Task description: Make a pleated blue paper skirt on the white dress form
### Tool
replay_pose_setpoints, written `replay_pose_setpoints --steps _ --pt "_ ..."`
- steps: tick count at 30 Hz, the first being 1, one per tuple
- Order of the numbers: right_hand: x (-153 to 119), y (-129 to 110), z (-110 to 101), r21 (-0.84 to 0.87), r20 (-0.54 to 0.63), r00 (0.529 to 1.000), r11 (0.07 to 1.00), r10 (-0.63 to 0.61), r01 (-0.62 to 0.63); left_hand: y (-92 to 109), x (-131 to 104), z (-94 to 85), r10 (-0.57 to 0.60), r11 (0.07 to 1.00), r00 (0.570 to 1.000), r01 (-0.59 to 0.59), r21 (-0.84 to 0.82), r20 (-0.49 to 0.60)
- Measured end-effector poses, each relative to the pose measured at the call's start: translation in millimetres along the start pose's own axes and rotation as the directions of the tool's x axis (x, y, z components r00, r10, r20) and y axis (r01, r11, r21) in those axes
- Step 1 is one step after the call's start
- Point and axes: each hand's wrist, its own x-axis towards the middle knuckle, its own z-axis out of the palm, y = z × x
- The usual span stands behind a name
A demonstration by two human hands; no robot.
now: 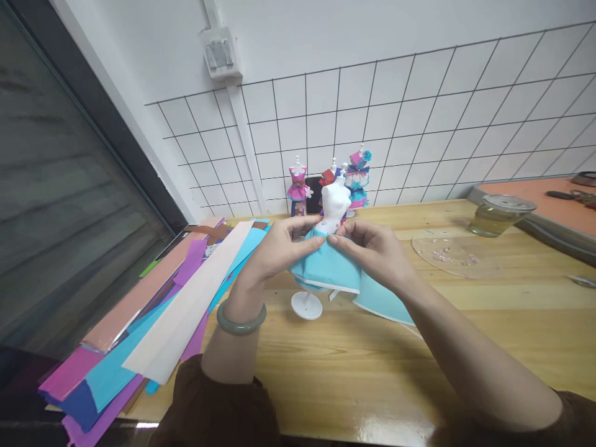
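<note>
A small white mannequin (335, 202) on a round white base (306, 306) stands tilted slightly between my hands. Around its waist sits a light blue skirt (326, 267) with a white hem. My left hand (286, 245) pinches the skirt's waist edge at the left side of the front, thumb on top. From the right, my right hand (372, 248) pinches the same edge, its thumb almost touching the other thumb. A further light blue piece (382, 298) trails from the skirt onto the table under my right forearm.
Dressed mini mannequins (298, 186) stand along the gridded wall behind. Stacked coloured sheets (186, 304) cover the table's left side. At right are a clear plate (451, 254) with small beads, a cup of yellowish liquid (500, 214) and an orange-topped board (549, 195).
</note>
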Motion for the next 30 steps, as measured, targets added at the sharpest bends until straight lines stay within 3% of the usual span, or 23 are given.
replay_pose_setpoints --steps 13,19,30 --pt "-3.7 -1.7 -1.5 -0.192 -0.061 0.997 0.981 -0.038 0.025 -3.9 0.6 4.3 0.025 0.996 0.998 -0.02 0.088 -0.054" --pt "-5.2 -5.2 -2.0 -0.216 -0.037 0.999 0.976 -0.009 0.0 -2.9 -0.1 5.3 0.036 0.991 0.996 -0.025 0.131 -0.081" --pt "-7.1 -8.7 -3.2 -0.171 0.043 0.986 0.972 -0.159 0.164 -3.7 2.2 7.0 0.074 0.992 0.994 -0.066 0.104 -0.077"
